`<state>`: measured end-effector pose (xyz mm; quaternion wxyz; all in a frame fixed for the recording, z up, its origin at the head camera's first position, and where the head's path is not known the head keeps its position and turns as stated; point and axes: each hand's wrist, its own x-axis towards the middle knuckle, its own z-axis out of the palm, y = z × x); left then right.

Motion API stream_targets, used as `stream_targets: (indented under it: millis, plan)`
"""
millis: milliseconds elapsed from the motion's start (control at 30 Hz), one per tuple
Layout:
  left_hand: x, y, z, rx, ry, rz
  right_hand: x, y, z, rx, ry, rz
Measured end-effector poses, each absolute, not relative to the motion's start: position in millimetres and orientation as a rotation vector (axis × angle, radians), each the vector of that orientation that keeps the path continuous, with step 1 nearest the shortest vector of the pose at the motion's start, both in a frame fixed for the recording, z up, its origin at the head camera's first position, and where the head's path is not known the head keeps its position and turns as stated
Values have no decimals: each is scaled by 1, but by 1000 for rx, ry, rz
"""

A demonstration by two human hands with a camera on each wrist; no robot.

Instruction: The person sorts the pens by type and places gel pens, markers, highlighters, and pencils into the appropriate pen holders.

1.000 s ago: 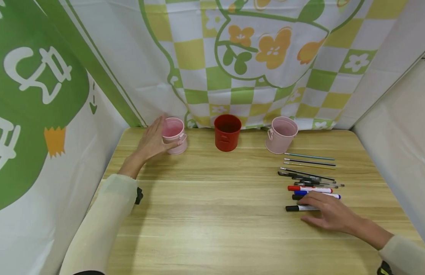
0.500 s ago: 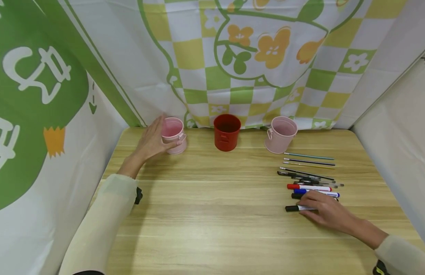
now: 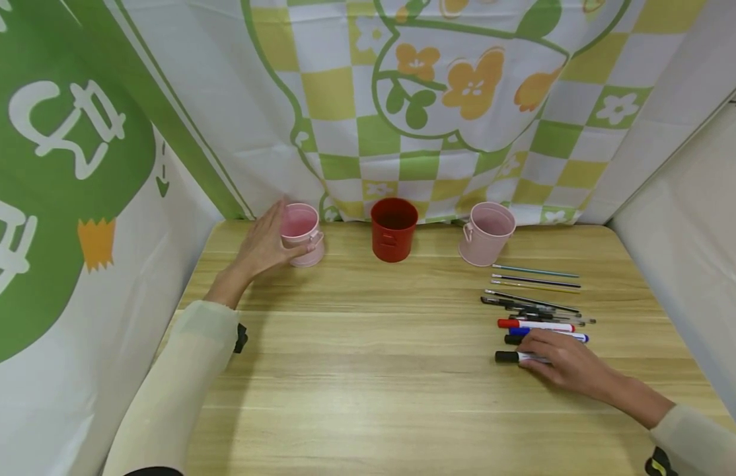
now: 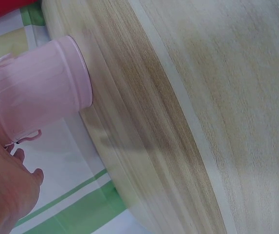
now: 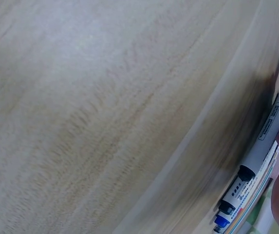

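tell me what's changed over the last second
The right hand has closed on the nearest black-capped marker, which now shows slightly higher in the head view, apparently lifted. The left hand stays at the left pink bucket; the red bucket and red-capped marker remain in place.

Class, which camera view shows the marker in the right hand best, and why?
The right wrist view: the marker shows its printed label and much of its white barrel. The head view shows its black cap and some barrel, the right hand covering the rest. The left wrist view doesn't show it.
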<state>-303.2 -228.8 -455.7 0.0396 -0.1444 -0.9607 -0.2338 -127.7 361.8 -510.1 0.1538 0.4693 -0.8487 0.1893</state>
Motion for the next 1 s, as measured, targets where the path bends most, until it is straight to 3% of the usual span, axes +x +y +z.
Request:
stream_targets:
  millis: [1000]
  plan:
    - [-304,-228,-457,-437,-2926,-733,-135,352,-498,1320,-2504,754]
